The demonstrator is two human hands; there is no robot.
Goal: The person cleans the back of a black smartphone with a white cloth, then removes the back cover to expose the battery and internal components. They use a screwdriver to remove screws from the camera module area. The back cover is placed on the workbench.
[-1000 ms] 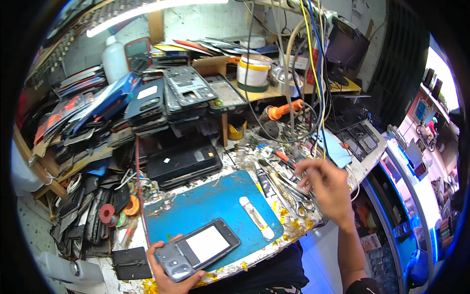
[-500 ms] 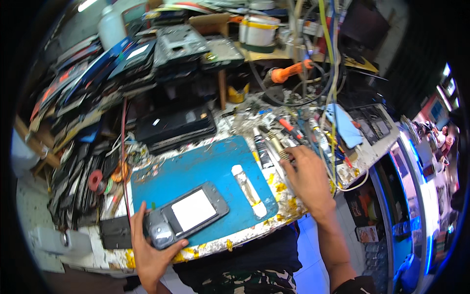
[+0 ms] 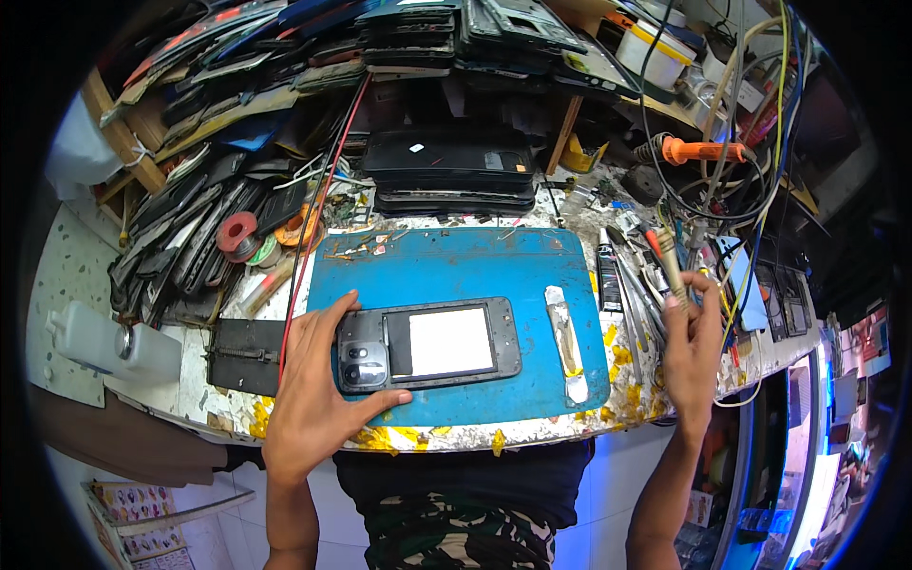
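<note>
A dark phone [image 3: 442, 366] with its back partly taken apart lies on the blue mat [image 3: 456, 261]. A camera bump shows at its left end, and a white rectangle fills much of its open middle. My left hand [image 3: 318, 389] grips that end, thumb along the near edge and forefinger at the far corner. Over the tools at the right, my right hand [image 3: 692, 351] has its fingers closed on a slim brass-coloured tool [image 3: 672, 271], which points up and away. Its exact kind is unclear. A worn white-and-brown strip [image 3: 565, 344] lies on the mat between my hands.
Beside the mat's right edge lie a black tube [image 3: 608, 275] and several thin tools. An orange-handled tool [image 3: 703, 151] hangs among cables at the back right. A stack of dark phone parts [image 3: 451, 161] stands behind the mat. Solder spools [image 3: 237, 236] sit at the left.
The view has swung, and the phone now appears more level. My right hand has lifted the brass-coloured tool from among the others. My left hand stays at the phone's left end.
</note>
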